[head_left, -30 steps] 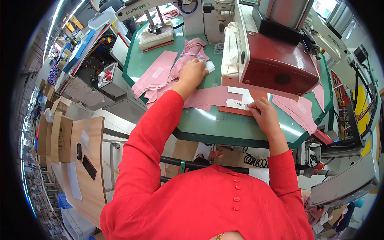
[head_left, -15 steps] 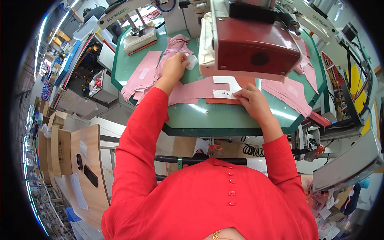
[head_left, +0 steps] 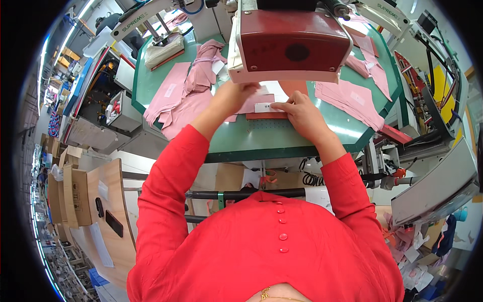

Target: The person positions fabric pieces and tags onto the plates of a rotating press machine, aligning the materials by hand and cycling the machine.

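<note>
So the white template [head_left: 263,107] sits on the orange-brown pad [head_left: 266,116], near the green table's [head_left: 236,143] 6 o'clock edge, pink fabric [head_left: 247,106] already showing in its notch. Right hand's [head_left: 304,118] fingertips touch its 3 o'clock end; pinching or pressing, can't tell. Left hand [head_left: 233,96], 10 o'clock: fingers bunched, too blurry for what's pinched. Pink stacks [head_left: 349,103] at 9 and 3 still off the pad. Template's dark marks: unreadable. Green lettering on machine arms [head_left: 137,21], 10 and 2.

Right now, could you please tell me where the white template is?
In the head view, the white template lies above and slightly right of centre, over the orange board, touched by the right hand.
</note>
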